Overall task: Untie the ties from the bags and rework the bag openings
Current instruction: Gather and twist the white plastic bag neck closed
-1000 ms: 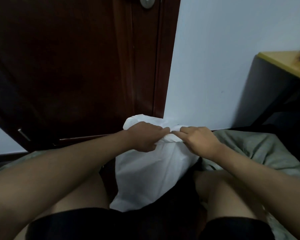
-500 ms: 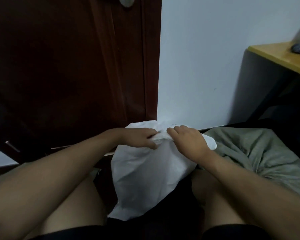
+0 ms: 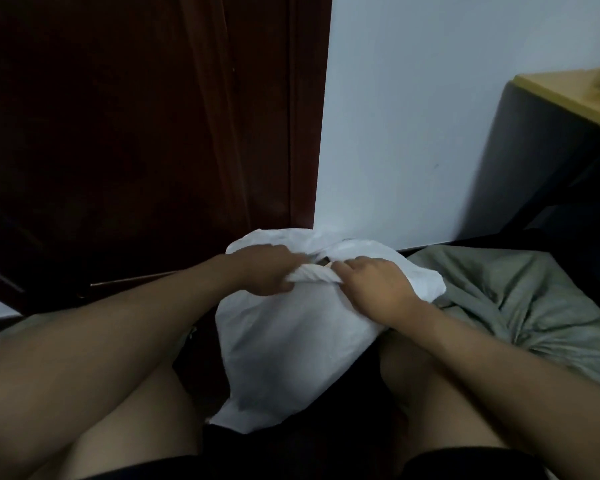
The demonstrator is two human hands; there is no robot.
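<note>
Dim room: dark wooden door, pale wall, yellow-topped desk.

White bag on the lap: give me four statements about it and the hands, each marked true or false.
1. Both hands grip the gathered top of the white bag. True: left hand, right hand.
2. The bag lies on the yellow desk. False: it sits between the person's legs; the yellow desk is off to the right.
3. A grey-green cloth lies right of the bag. True.
4. The left hand hangs idle. False: its grip is on the twisted plastic.
</note>
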